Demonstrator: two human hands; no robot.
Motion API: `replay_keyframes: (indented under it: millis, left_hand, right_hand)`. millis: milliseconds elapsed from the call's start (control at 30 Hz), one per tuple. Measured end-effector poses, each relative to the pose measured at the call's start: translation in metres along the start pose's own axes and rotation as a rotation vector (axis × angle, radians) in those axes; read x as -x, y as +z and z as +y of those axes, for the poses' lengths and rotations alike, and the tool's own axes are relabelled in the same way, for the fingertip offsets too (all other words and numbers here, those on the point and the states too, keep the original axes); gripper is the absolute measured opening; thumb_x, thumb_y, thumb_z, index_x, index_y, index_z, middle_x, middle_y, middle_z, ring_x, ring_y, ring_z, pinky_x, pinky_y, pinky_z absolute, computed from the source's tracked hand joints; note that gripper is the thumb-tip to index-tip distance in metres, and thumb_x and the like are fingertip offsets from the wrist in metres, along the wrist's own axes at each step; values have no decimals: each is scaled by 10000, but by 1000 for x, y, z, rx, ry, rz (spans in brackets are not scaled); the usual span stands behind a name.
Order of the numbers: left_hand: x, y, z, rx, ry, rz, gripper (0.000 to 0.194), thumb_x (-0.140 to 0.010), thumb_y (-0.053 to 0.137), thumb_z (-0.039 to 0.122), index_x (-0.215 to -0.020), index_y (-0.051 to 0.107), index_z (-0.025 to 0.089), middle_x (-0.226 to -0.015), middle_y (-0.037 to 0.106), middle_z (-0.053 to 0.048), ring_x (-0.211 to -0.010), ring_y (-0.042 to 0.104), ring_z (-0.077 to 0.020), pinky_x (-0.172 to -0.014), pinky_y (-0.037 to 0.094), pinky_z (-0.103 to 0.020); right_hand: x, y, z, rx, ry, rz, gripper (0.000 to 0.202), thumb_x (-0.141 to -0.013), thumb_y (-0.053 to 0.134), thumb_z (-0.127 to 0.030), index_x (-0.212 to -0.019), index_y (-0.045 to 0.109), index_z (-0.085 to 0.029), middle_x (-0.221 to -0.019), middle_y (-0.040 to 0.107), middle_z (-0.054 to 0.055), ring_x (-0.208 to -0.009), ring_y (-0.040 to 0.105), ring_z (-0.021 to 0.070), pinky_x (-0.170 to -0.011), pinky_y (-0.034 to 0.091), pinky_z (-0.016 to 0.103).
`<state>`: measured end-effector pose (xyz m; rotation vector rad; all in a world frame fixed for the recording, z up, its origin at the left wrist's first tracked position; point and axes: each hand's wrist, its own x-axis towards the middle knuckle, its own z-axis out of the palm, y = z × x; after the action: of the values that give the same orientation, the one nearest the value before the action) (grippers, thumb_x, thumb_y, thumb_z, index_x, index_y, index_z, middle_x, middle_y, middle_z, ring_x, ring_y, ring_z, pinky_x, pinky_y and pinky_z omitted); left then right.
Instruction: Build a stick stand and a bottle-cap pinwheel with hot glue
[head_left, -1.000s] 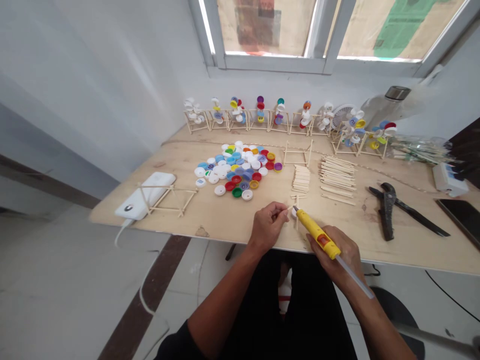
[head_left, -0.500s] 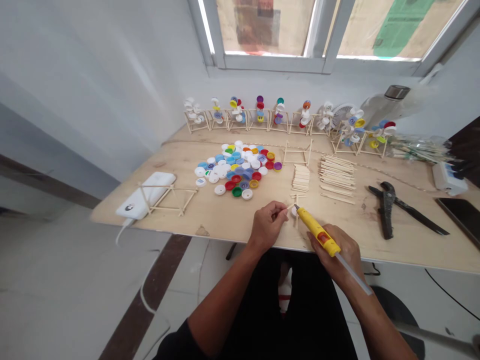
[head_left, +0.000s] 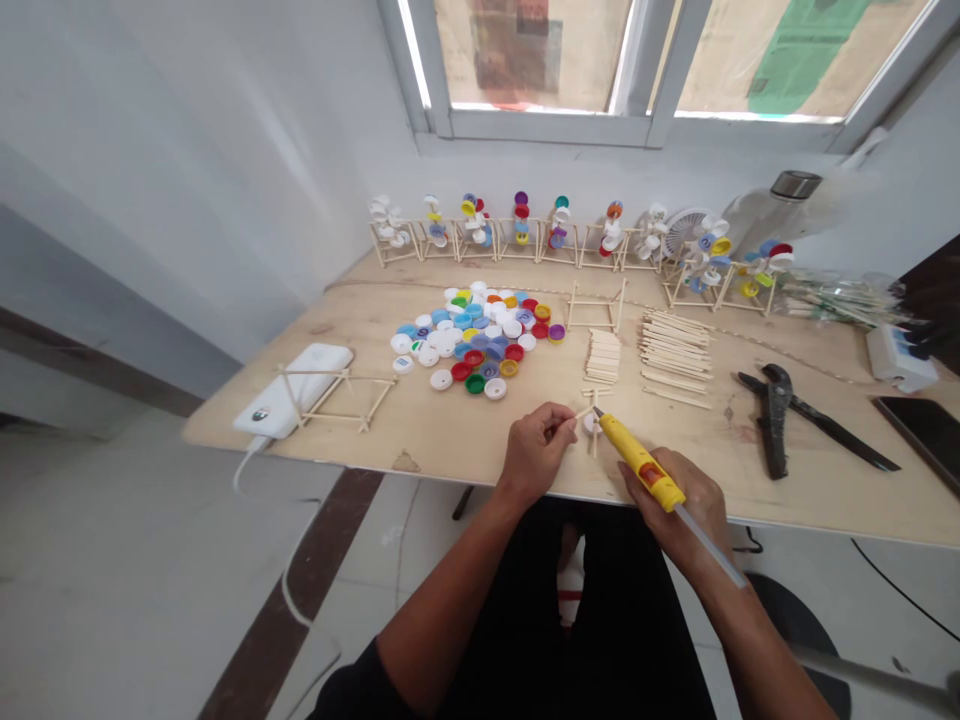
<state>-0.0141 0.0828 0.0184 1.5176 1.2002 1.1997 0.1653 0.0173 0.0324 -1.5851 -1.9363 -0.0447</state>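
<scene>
No words or numbers are clear enough to read. Past the left fingers (head_left: 564, 430) and off to their left, a white cap (head_left: 403, 366) has a little blue mark, and a blue cap (head_left: 490, 370) has a mark too, but both are too tiny to read. Much further left of the fingers, a white box (head_left: 304, 385) has a blurry mark on a dark round spot (head_left: 260, 414). Far beyond the fingers, a green patch (head_left: 796, 62) in the window (head_left: 547, 125) has faint, fuzzy marks.

– Looks like what sort of place?
– Like a craft workspace: has caps (head_left: 494, 389) and sticks (head_left: 675, 358) on the table (head_left: 420, 425), models (head_left: 521, 212) along its back edge, a window (head_left: 540, 127) behind it, tiles (head_left: 352, 560) below.
</scene>
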Motion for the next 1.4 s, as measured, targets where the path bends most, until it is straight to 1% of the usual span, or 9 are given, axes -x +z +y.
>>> replay_keyframes:
  millis: [233,333,533,633,733,800,900,1133,1400]
  left_hand:
    - [0,0,1,-1,-9,-6,144,-773,550,291,-785,615,162,-627,644,-9,-570,593,-122,-556,452,-214]
    - [0,-1,2,-7,-8,-9,141,-770,550,290,-777,613,165,-613,638,-3,-562,586,-119,-549,446,-213]
    - [0,0,2,36,-37,1,141,-762,551,297,-781,601,166,-643,639,-8,-611,602,-131,-611,465,-236]
    - [0,0,2,51,-31,2,139,-763,554,294,-787,600,166,-652,638,-5,-614,598,-129,-615,462,-236]
    - [0,-2,2,33,-16,-17,156,-774,556,308,-799,604,161,-655,636,-3,-611,588,-127,-610,456,-235]
    - [-1,-4,2,8,-3,-34,163,-781,552,310,-808,606,158,-667,637,-5,-620,584,-127,-614,453,-238]
    - [-4,-10,1,-66,34,-54,156,-793,541,301,-819,609,163,-694,642,-9,-651,586,-133,-631,450,-243]
    - [-15,-21,-1,-381,160,-99,93,-787,541,237,-785,621,190,-774,662,-24,-728,591,-150,-666,443,-262]
    - [-19,-19,-3,-465,185,-153,81,-789,541,205,-801,618,187,-800,664,-28,-737,591,-150,-660,450,-273]
  right_hand:
    - [0,0,1,8,6,-17,238,-831,501,-365,-651,466,-213,-585,509,-7,-536,491,134,-530,334,249]
    - [0,-4,-3,-29,63,-14,244,-821,510,-370,-638,474,-214,-590,506,-6,-543,483,134,-534,339,254]
    - [-4,-16,-9,-470,443,5,238,-741,604,-442,-683,571,-214,-571,580,-5,-526,540,147,-482,398,253]
    - [-5,-18,-2,-571,607,66,299,-686,655,-466,-775,633,-182,-656,662,42,-576,605,185,-489,452,275]
    - [-4,-20,5,-674,809,62,365,-619,719,-459,-818,665,-158,-686,683,58,-569,612,189,-461,455,272]
    - [-3,-21,7,-714,867,60,385,-613,730,-454,-845,673,-153,-710,688,59,-586,617,182,-463,457,260]
    - [-1,-21,8,-764,894,83,380,-608,739,-444,-846,673,-155,-745,694,59,-627,628,179,-484,464,247]
    - [2,-19,18,-803,891,19,399,-585,756,-455,-827,680,-146,-724,689,70,-610,628,188,-467,474,258]
    - [4,-18,12,-744,868,46,427,-594,736,-486,-840,653,-147,-727,679,52,-638,634,175,-508,500,247]
